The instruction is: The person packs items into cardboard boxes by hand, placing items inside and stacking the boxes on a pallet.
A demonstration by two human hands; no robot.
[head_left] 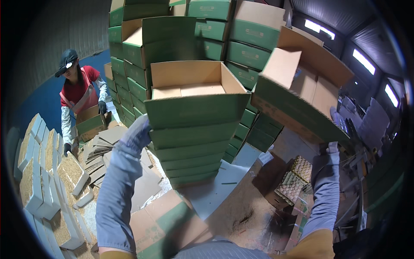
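An open cardboard box (297,110), green outside and brown inside, hangs tilted at the right. My right hand (333,149), in a pale glove, is closed on its near right edge, with the fingers partly hidden by the box. In front of me stands a stack of nested green cardboard boxes (196,112), the top one open and without contents in view. My left hand (141,129), also gloved, rests against the left side of this stack near its upper boxes. Its fingers lie along the cardboard and are partly out of sight.
Tall piles of green boxes (211,30) rise behind. Egg trays (295,181) full of eggs sit low right. Flat grey cardboard sheets (103,151) and white foam blocks (32,185) topped with straw-coloured material lie left. A co-worker (82,93) bends over a box there. A flattened carton (170,220) lies near me.
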